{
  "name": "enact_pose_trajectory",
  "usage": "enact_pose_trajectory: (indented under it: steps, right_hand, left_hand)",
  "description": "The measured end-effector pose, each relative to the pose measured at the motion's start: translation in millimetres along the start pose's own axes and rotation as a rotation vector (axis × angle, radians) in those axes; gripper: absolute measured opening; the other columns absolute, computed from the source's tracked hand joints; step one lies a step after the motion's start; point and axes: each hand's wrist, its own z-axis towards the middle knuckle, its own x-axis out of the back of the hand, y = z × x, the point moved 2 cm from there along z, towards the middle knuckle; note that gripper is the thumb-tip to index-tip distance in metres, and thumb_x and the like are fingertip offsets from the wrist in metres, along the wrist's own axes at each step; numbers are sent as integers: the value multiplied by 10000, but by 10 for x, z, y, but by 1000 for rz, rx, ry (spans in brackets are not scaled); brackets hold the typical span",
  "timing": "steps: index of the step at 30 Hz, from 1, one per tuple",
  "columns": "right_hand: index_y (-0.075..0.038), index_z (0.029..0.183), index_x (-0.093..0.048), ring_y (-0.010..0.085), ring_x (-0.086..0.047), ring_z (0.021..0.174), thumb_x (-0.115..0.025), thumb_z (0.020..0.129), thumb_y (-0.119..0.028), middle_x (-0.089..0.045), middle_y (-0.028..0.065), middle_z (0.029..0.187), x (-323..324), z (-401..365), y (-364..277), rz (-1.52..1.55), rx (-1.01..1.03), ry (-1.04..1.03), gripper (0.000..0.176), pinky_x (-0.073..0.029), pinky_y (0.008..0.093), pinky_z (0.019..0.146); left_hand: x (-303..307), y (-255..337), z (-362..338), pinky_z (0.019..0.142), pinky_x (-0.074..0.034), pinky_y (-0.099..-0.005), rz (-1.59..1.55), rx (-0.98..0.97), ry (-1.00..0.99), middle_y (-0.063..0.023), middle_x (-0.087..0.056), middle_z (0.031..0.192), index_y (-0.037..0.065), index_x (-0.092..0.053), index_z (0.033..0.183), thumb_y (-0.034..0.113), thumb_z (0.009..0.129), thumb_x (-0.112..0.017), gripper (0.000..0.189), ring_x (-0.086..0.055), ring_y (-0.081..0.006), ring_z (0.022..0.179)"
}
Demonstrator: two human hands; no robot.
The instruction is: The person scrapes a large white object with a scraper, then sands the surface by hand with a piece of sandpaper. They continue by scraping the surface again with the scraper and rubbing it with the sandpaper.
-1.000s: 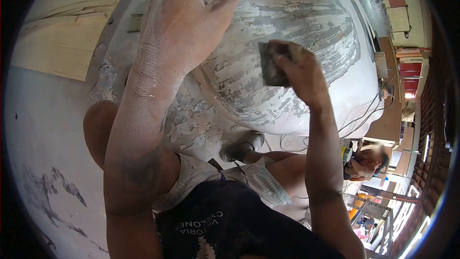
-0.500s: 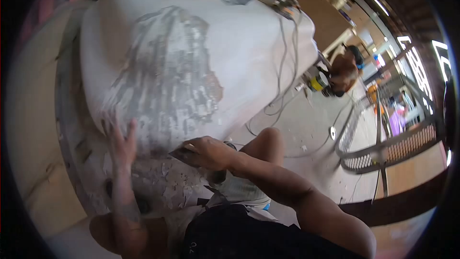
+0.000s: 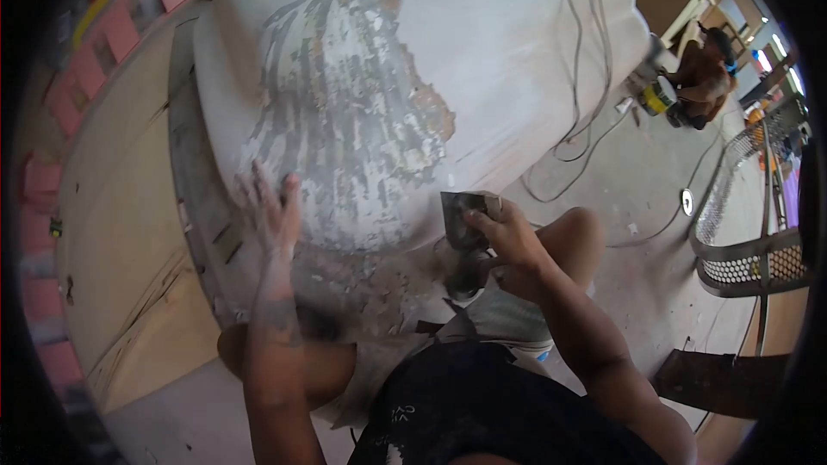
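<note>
A large white moulded shape (image 3: pixel 508 60) stands before me, its near part stripped to a grey, streaky, flaking patch (image 3: pixel 336 112) with a brown edge on the right. Against its lower left side rests my left hand (image 3: pixel 277 211), fingers spread and holding nothing. My right hand (image 3: pixel 512 241) grips a scraper (image 3: pixel 457 220) with a wide dark blade, just off the near right edge of the shape; its handle is mostly hidden by my fingers.
Paint flakes (image 3: pixel 379 280) litter the floor by my legs. Grey cables (image 3: pixel 579 60) hang over the shape's right side. Another person (image 3: pixel 706 77) crouches at the far right beside a yellow-black bucket (image 3: pixel 658 96). A perforated metal frame (image 3: pixel 741 263) stands right; a curved wooden panel (image 3: pixel 129 232) lies left.
My right hand has moved the scraper away from the patch's lower edge, to the right, and turned its blade upward. The view has tilted down; my left hand stays on the shape's left side.
</note>
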Motion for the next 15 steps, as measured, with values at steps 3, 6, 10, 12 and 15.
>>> enact_pose_trajectory:
  steps: [3,6,10,12,15]
  right_hand:
    - [51,1191,-666,144,-652,872,-582,1008,-109,-715,77,997,-231,-5,36,52,-58,18,257,-543,305,806]
    - [47,1188,-672,145,-648,866,-590,1012,-107,-716,64,1007,-304,22,337,61,-33,-47,248,-535,300,808]
    - [49,1170,-679,136,-641,863,-594,1012,-100,-713,52,997,-308,25,504,154,-32,-10,234,-525,300,804]
    - [52,1153,-683,131,-637,862,-589,1012,-92,-709,46,981,-293,39,550,225,-82,15,222,-523,301,797]
    - [48,1113,-686,121,-639,843,-597,1006,-91,-708,47,941,-295,108,585,264,-60,36,197,-520,290,766]
  left_hand:
    - [-81,25,31,1248,-71,-624,-20,-30,0,-287,28,1711,183,-71,1684,697,982,-492,966,50,-467,1584]
    - [13,104,-64,1227,-34,-671,16,-113,-101,-293,68,1707,179,-58,1684,741,956,-498,1020,103,-505,1567]
    - [150,219,-335,1191,-4,-732,85,-423,-217,-300,59,1705,186,-75,1685,785,919,-514,1067,103,-537,1555]
    - [128,261,-438,1196,-7,-724,73,-492,-195,-288,24,1711,198,-117,1684,769,927,-518,1029,77,-536,1558]
    - [108,192,-428,1201,-26,-718,22,-473,-230,-262,-27,1720,201,-204,1673,732,952,-518,949,35,-541,1559]
